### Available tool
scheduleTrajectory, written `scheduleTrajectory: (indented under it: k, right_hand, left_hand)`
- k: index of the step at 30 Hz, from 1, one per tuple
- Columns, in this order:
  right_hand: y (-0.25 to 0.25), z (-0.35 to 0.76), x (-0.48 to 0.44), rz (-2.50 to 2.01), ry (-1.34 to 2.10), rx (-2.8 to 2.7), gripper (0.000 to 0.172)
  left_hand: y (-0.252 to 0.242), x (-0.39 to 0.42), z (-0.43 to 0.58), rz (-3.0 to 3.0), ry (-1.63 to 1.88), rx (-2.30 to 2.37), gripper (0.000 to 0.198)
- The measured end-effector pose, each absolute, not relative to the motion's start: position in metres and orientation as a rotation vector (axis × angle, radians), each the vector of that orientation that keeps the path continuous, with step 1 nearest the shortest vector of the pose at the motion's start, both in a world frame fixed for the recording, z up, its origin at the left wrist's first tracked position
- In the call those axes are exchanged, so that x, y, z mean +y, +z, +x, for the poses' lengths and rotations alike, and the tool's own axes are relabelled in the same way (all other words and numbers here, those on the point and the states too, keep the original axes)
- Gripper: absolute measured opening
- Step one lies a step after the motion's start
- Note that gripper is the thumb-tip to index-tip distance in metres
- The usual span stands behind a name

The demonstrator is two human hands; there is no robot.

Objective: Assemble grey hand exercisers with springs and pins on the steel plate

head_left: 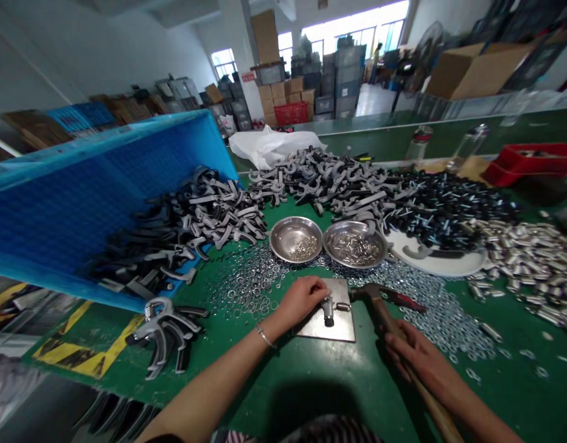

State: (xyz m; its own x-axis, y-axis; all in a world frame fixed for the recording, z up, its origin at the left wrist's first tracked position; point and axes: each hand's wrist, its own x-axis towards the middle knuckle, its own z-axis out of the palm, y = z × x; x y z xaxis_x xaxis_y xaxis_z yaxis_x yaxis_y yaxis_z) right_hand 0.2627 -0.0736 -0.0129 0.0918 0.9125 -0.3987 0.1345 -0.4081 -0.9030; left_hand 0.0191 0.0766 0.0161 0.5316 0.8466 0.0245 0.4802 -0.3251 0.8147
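Bare steel plate [343, 332] lies flat on our green workbench [495, 394], directly before us, and a small chrome fitting [328, 311] stands on it near the upper edge. We note the following hand positions. Our left hand [302, 301] is closed over the fitting from the left, with the fingers curled around its upper end, and a thin metal bracelet [265, 337] sits at the wrist. Our right hand [422, 363] is clenched around the wooden handle of a steel-headed hammer [380, 317], whose head is just beside the plate's upper right corner. A red-handled tool [403, 299] lies beyond the hammer head. Loose silver washers [246, 289] are spread across the bench on both sides of the plate. Two shallow stainless steel bowls [295, 240] [355, 244] containing small metal parts stand beyond it, side by side and touching. To the left, a tilted blue plastic crate [80, 203] holds a heap of grey-and-black spring hand grippers [182, 227], while one such gripper [166, 335] lies apart on the bench. Black bolted knobs [449, 209] and silver metal tubes [527, 264] are piled to the right.
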Motion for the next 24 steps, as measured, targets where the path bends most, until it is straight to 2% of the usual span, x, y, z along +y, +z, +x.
scheduleTrajectory:
  k: [5, 9, 14, 17, 18, 21, 22, 24]
  right_hand:
    - [0.014, 0.265, -0.078, -1.751, 1.076, -1.246, 0.049]
    - [0.021, 0.265, -0.082, -1.796, 0.980, -1.391, 0.045]
    - [0.014, 0.272, -0.083, -1.833, 1.142, -1.464, 0.051]
    - [0.020, 0.278, -0.079, -1.812, 0.942, -1.679, 0.051]
    - [0.024, 0.278, -0.079, -1.787, 0.834, -1.740, 0.051]
    - [0.035, 0.270, -0.078, -1.691, 0.611, -1.852, 0.057]
    - [0.037, 0.265, -0.076, -1.656, 0.572, -1.890, 0.058]
    - [0.035, 0.258, -0.071, -1.622, 0.587, -1.992, 0.056]
  left_hand:
    - [0.002, 0.079, 0.028, 2.290, 0.452, 1.182, 0.019]
    - [0.002, 0.080, 0.027, 2.388, 0.328, 1.218, 0.020]
    - [0.013, 0.089, 0.028, 2.774, 0.190, 0.894, 0.023]
    - [0.019, 0.088, 0.027, 2.914, 0.133, 0.710, 0.026]
    - [0.019, 0.086, 0.025, 2.881, 0.154, 0.742, 0.036]
    - [0.010, 0.071, 0.016, 2.672, 0.275, 0.949, 0.101]
    - [0.006, 0.066, 0.013, 2.604, 0.295, 0.995, 0.113]
    - [-0.002, 0.058, 0.008, 2.508, 0.285, 1.030, 0.116]
